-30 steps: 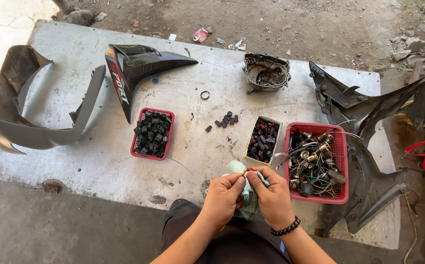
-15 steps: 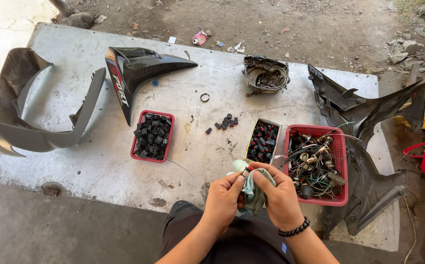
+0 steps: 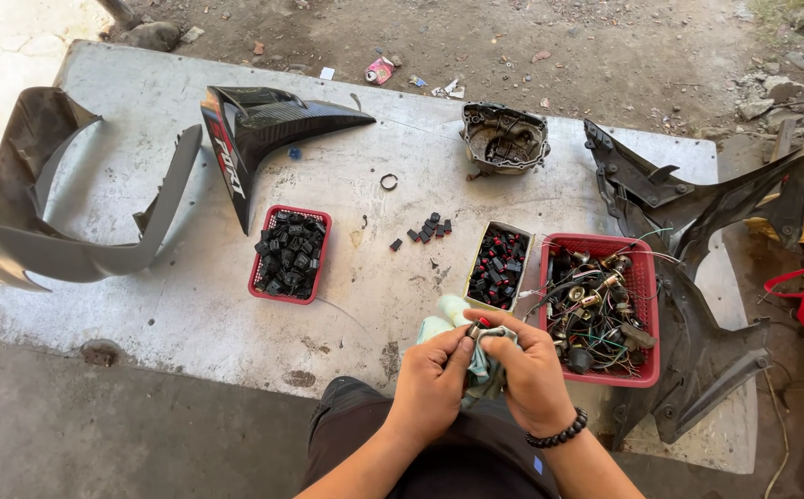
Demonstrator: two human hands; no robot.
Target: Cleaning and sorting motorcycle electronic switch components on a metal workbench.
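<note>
Over the last second the hands drew in toward the lap and closed together: the left hand point(image 3: 432, 381) and the right hand point(image 3: 529, 370) were bunched over a pale green cloth point(image 3: 453, 319), where a moment earlier the right hand had been reaching closer to the red basket of wires point(image 3: 647, 314). Pinched between the fingertips sat a small dark part with a red tip point(image 3: 481, 325), both hands clenched on it and the cloth wrapped partly round it, so by my reading the wiping of that piece was under way rather than the picking. It sat right at the near edge of the concrete slab point(image 3: 189, 314), just in front of the person's knees. The cloth looked soft and crumpled; the part was hard, glossy, too small to make out further. Beside the hands, the red basket held a tangle of thin cables and metal bulb sockets. Just left of it stood a narrow pale box of black and red parts point(image 3: 499, 268), and farther left a small red tray of blocky black parts point(image 3: 289, 254). A few loose black pieces point(image 3: 428, 228) lay scattered between them. Glossy black fairing panels point(image 3: 273, 120) with sharp swept points lay at the slab's edges, and a dull grey metal casing point(image 3: 504, 139) rested at the far side.
</note>
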